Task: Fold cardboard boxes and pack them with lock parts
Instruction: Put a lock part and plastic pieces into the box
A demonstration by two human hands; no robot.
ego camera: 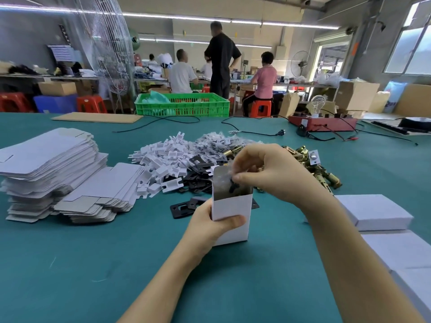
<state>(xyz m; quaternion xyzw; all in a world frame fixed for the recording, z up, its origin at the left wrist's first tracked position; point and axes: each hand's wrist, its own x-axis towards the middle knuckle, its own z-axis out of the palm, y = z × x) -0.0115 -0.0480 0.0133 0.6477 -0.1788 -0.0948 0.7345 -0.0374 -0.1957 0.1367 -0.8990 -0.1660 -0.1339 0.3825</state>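
Box point(231, 214) stands upright on the green worktop point(93, 264), top open, gripped low on its front by the left hand point(210, 226). Keep it steady and vertical while the right hand point(263, 169), pinching a bagged black part point(231, 184) at the opening, lowers it straight in, clear of the rear flap.

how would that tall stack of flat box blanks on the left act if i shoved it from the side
The stack of flat blanks would probably shear and slide apart rather than move as one block: its layers already sit staggered. Single blanks look thin and likely bend easily. It seems unlikely to roll, and the green table cover may add drag.
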